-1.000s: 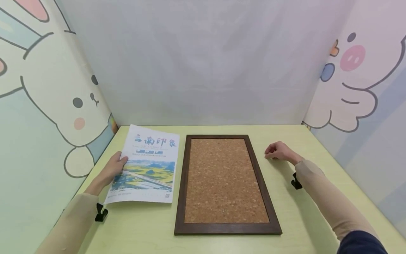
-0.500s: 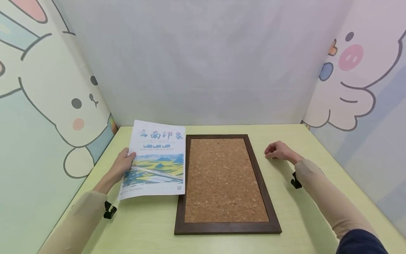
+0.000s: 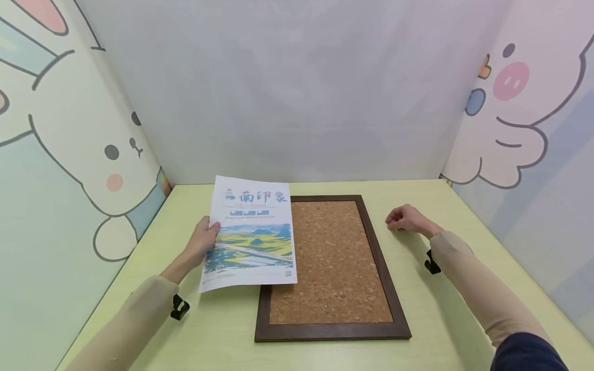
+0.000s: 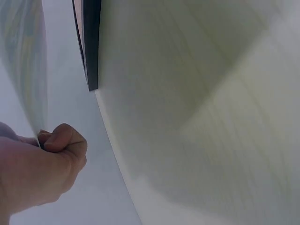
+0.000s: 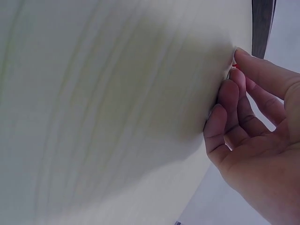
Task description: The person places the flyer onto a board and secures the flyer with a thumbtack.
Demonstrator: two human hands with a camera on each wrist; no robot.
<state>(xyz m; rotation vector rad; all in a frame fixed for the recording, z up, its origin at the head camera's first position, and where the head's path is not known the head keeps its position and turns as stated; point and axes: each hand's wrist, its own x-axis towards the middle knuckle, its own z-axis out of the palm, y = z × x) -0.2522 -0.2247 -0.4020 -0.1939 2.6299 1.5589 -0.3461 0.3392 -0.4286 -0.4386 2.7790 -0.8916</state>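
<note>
On the left side of the pale yellow-green table (image 3: 325, 355), the left hand (image 3: 202, 242) pinches the left edge of a printed paper poster (image 3: 252, 232) with a landscape picture and large coloured characters at its top. Thumb lies on the printed face, the other fingers behind the sheet; the left wrist view shows the curled fingers (image 4: 63, 140) clamped on the thin edge of the sheet (image 4: 28, 70). This grip holds the poster lifted and tilted, its right part overlapping the left rim of a rectangular cork board in a dark brown wooden frame (image 3: 331, 268). Its lower edge hangs above the table just left of the frame.

At the middle, the cork board lies flat on the table, long side running away from the person. Its near left corner shows in the left wrist view as a dark strip (image 4: 91, 47).

Further right, apart from the frame's right rim, the right hand (image 3: 405, 219) rests on the table beside the board's far half. Its fingers are loosely curled, with the fingertips (image 5: 225, 89) touching the table surface. A small red speck shows between thumb and forefinger in the right wrist view, too small to identify, so I cannot tell whether this grip holds anything.

Both forearms wear beige sleeves (image 3: 468, 288), each with a small black clip (image 3: 178, 307) near the wrist.
</note>
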